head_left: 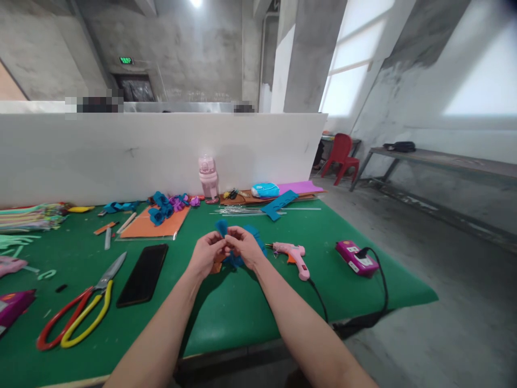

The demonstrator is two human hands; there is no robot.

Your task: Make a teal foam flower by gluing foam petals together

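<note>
My left hand [208,252] and my right hand [245,247] meet above the table, fingers pinched together on a small blue felt piece [221,227] that sticks up between them. Behind and below my right hand lie more blue felt pieces [253,235], partly hidden by it. A bit of orange material [217,267] shows under my left hand. To the right of my hands a pink hot glue gun [291,253] rests on its side, nozzle toward them. A black phone [142,275] and scissors [86,302] with red and yellow handles lie to the left.
The green tabletop [230,334] ends at a white partition [161,153]. A purple power socket [357,257] with a black cable sits at right. Further back are an orange sheet [157,229] with blue felt flowers [160,207], a pink bottle [208,178] and a blue strip [279,205].
</note>
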